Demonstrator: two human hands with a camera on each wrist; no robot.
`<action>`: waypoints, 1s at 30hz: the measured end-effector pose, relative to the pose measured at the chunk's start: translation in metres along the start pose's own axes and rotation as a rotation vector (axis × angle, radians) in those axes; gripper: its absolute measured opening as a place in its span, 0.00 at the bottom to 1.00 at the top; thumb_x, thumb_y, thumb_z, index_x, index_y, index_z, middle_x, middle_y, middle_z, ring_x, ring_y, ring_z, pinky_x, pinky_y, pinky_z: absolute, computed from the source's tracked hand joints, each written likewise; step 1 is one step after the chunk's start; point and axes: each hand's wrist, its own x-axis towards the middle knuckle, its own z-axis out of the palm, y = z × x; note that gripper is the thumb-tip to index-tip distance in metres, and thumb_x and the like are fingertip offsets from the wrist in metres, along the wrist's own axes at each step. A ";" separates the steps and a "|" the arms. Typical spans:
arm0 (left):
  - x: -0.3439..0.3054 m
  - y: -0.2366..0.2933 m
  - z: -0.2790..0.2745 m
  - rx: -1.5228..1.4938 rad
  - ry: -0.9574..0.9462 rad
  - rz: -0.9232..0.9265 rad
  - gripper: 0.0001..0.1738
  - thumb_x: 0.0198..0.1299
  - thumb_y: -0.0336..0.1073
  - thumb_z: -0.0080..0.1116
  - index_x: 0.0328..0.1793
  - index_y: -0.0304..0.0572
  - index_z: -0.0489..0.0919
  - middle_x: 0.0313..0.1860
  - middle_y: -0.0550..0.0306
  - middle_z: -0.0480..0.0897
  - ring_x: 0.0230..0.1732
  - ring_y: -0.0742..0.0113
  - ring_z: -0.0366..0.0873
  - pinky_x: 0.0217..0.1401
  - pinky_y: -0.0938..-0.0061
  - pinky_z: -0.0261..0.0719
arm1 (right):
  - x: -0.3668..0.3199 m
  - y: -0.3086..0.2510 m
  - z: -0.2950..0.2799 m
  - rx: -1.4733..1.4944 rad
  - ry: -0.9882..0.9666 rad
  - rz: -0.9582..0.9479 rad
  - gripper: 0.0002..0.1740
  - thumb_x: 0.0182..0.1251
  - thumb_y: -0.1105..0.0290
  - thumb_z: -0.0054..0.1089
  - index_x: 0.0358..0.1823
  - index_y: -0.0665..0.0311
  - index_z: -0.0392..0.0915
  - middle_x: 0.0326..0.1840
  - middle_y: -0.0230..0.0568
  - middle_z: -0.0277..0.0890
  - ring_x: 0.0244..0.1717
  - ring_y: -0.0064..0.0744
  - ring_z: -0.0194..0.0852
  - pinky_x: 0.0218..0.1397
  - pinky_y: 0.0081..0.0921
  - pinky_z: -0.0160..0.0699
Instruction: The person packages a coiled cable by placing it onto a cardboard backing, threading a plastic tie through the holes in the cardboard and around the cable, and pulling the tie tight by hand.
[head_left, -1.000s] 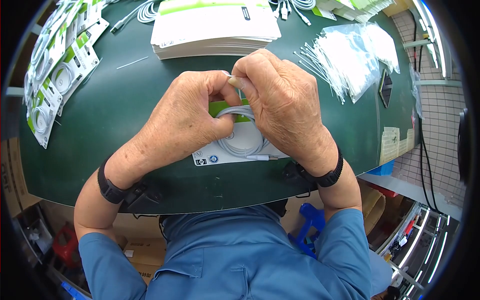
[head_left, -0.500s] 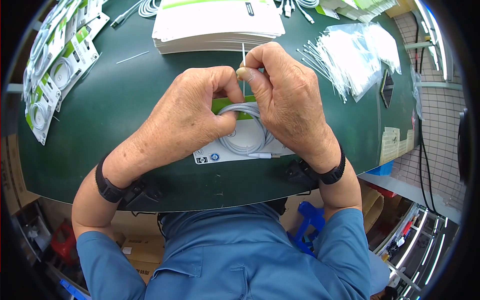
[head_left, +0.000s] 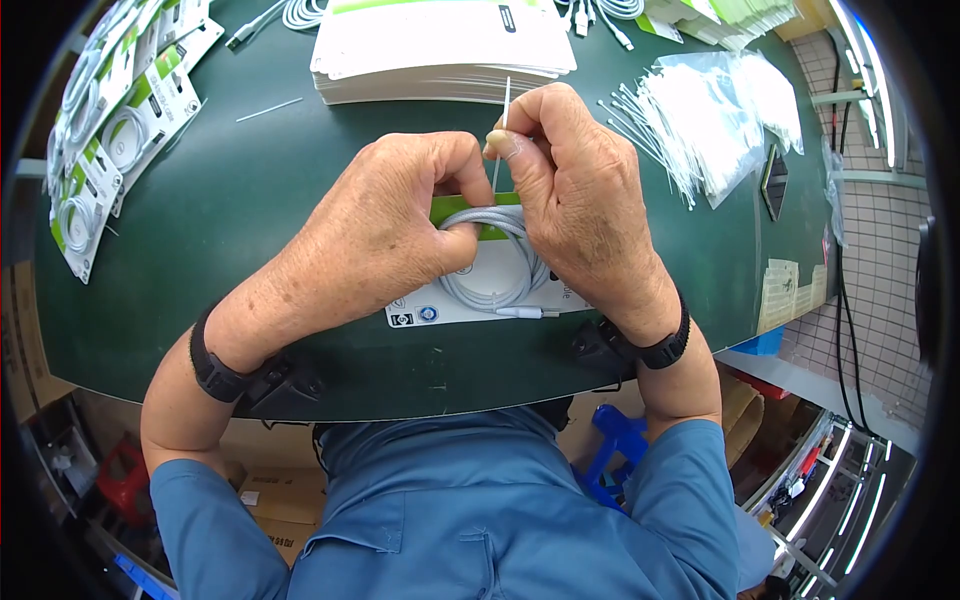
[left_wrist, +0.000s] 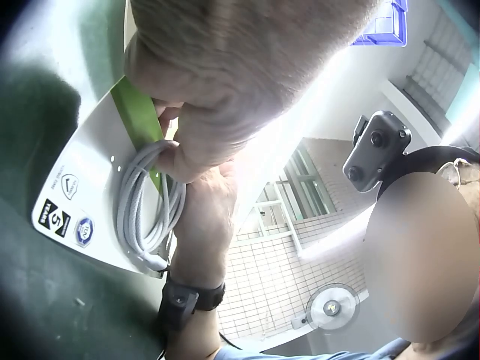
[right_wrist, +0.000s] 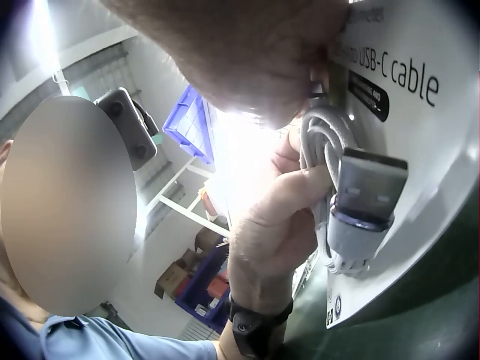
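Observation:
A coiled light-grey cable point(head_left: 489, 302) lies against a white and green card point(left_wrist: 94, 169) low over the bench. My left hand point(head_left: 385, 205) holds the coil at its upper left, thumb through the loop and fingers curled behind. The right hand point(head_left: 592, 190) pinches a thin white cable tie point(head_left: 506, 108) between thumb and index finger. The strip stands upright above the coil, its lower end at the card's green top band. Seen from the right wrist, a USB plug point(right_wrist: 371, 195) hangs in front of the card, which is printed "USB-C cable".
A stack of cards point(head_left: 440, 55) stands at the back. Packed cables on cards point(head_left: 125, 145) pile up at the left. A bag of white cable ties point(head_left: 700, 120) lies at the right beside a phone point(head_left: 774, 182). One loose tie point(head_left: 269, 109) lies left of the stack.
The right hand has drawn the cable tie upward and slightly right, so more of it shows above the fingertips. The left hand stays on the coil.

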 end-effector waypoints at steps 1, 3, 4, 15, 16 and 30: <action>0.000 0.002 -0.001 0.012 -0.030 -0.040 0.09 0.53 0.18 0.63 0.40 0.32 0.79 0.36 0.59 0.85 0.42 0.77 0.81 0.56 0.76 0.86 | 0.000 0.000 0.000 0.045 0.005 0.011 0.05 0.77 0.78 0.67 0.48 0.67 0.78 0.35 0.40 0.84 0.34 0.32 0.87 0.38 0.30 0.85; 0.000 -0.003 0.001 -0.002 -0.004 0.003 0.08 0.53 0.19 0.63 0.40 0.32 0.79 0.35 0.55 0.85 0.39 0.70 0.82 0.53 0.71 0.86 | 0.001 0.000 0.000 0.133 0.016 0.031 0.08 0.75 0.79 0.69 0.51 0.68 0.81 0.35 0.39 0.85 0.36 0.31 0.88 0.40 0.28 0.86; 0.000 -0.007 0.003 -0.016 0.020 0.045 0.08 0.53 0.20 0.64 0.39 0.32 0.80 0.34 0.50 0.85 0.37 0.64 0.83 0.49 0.67 0.85 | 0.001 -0.001 -0.002 0.132 0.015 0.027 0.08 0.75 0.79 0.69 0.51 0.68 0.81 0.35 0.39 0.85 0.36 0.31 0.88 0.40 0.28 0.86; 0.001 -0.002 -0.007 -0.039 0.035 0.052 0.08 0.53 0.21 0.65 0.39 0.31 0.80 0.35 0.49 0.86 0.40 0.64 0.85 0.50 0.67 0.86 | 0.004 -0.017 -0.032 0.071 -0.076 -0.182 0.15 0.64 0.82 0.75 0.50 0.59 0.95 0.39 0.40 0.88 0.39 0.30 0.89 0.43 0.26 0.86; 0.001 0.000 -0.010 -0.044 0.005 0.001 0.08 0.54 0.20 0.64 0.40 0.31 0.79 0.37 0.54 0.85 0.42 0.70 0.84 0.52 0.70 0.86 | 0.002 -0.018 -0.034 0.068 -0.079 -0.187 0.15 0.64 0.82 0.75 0.50 0.59 0.95 0.39 0.40 0.88 0.39 0.30 0.89 0.43 0.26 0.86; 0.005 -0.006 -0.015 -0.093 0.070 0.108 0.12 0.55 0.24 0.65 0.46 0.28 0.87 0.37 0.44 0.90 0.42 0.60 0.91 0.52 0.65 0.88 | -0.005 -0.026 -0.047 0.370 -0.304 -0.011 0.20 0.57 0.82 0.79 0.52 0.60 0.95 0.39 0.38 0.86 0.37 0.32 0.84 0.40 0.28 0.81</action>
